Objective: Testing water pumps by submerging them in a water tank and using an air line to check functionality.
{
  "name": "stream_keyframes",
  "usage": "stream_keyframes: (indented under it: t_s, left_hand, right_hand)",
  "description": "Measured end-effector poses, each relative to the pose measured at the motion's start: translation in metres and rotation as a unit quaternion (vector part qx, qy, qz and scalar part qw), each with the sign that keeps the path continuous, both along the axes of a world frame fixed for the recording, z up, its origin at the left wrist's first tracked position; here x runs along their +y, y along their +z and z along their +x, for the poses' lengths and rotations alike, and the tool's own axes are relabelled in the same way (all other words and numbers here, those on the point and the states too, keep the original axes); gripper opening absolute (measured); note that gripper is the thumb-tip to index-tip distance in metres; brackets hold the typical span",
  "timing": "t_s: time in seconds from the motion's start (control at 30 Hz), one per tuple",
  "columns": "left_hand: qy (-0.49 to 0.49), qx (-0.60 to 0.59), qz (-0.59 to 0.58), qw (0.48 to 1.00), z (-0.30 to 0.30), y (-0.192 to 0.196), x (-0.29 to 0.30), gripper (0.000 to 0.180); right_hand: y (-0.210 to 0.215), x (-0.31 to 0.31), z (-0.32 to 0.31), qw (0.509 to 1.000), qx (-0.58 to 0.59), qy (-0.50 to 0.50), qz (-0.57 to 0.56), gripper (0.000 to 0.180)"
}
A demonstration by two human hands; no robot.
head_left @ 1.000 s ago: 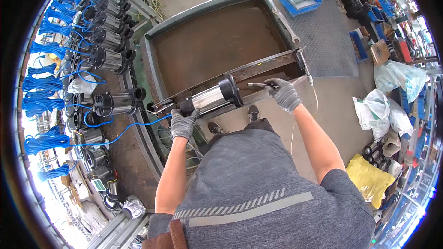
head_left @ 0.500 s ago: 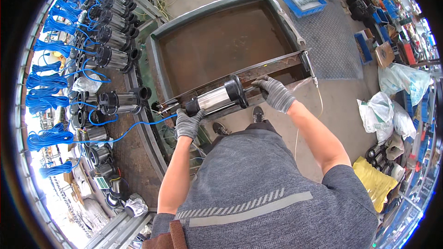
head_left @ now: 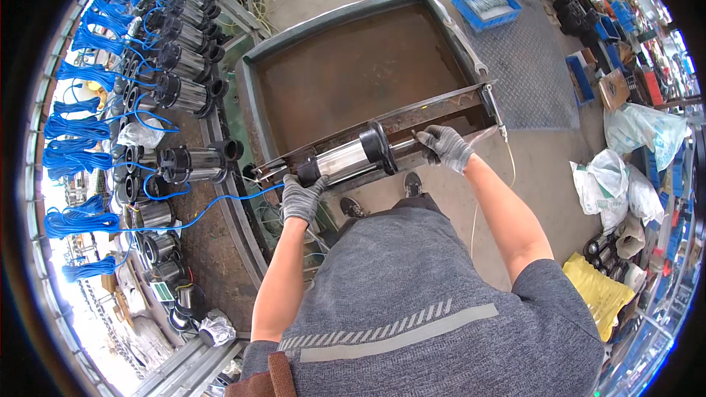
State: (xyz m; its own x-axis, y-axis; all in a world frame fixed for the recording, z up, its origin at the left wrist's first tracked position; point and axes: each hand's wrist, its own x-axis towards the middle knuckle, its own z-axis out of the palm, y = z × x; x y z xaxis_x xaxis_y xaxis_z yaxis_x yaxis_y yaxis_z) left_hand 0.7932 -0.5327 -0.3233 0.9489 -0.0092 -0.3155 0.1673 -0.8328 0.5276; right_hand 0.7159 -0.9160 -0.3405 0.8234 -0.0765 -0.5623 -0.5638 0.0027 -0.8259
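Observation:
A submersible pump point(head_left: 342, 160) with a shiny steel barrel and black ends lies across the near edge of a metal water tank point(head_left: 246, 95). Gloved in grey, my left hand point(head_left: 300, 197) grips its left black end, where a blue cable point(head_left: 213, 202) comes off. A metal rod point(head_left: 404, 145) shows beside the pump's right black flange. My right hand point(head_left: 448, 148), also gloved, is closed at the rod's right end; its fingers hide exactly what they pinch. Left of the pump, a small metal fitting point(head_left: 272, 174) sits on the tank edge.
Rows of similar pumps point(head_left: 180, 95) with coiled blue cables point(head_left: 81, 220) stand on the left bench. A wrench point(head_left: 471, 51) rests on the tank's right rim, near a hose fitting point(head_left: 498, 112). A blue crate point(head_left: 485, 6) stands beyond, with plastic bags point(head_left: 599, 184) at right.
My right hand has shifted slightly right, away from the pump's flange, and more of the metal rod shows. My left hand and the pump have stayed nearly in place.

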Motion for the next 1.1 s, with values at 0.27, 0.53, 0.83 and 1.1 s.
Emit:
stream_keyframes:
  t_s: [0.27, 0.53, 0.83, 1.1]
  left_hand:
    - [-0.006, -0.001, -0.011, 1.0, 0.007, -0.005, 0.002, 0.057]
    - [-0.005, 0.002, -0.002, 1.0, 0.001, 0.001, 0.003, 0.074]
    - [0.016, 0.027, -0.023, 0.999, 0.0, -0.01, 0.005, 0.087]
    - [0.034, 0.045, -0.028, 0.998, -0.002, 0.017, -0.001, 0.077]
  right_hand:
    - [-0.017, 0.009, 0.014, 0.995, 0.046, 0.001, -0.086, 0.053]
    - [0.005, 0.019, 0.01, 0.983, 0.089, -0.079, 0.137, 0.044]
    - [-0.037, 0.005, 0.003, 0.994, 0.026, -0.022, 0.101, 0.037]
    - [-0.045, -0.009, 0.015, 0.996, 0.065, -0.028, 0.058, 0.052]
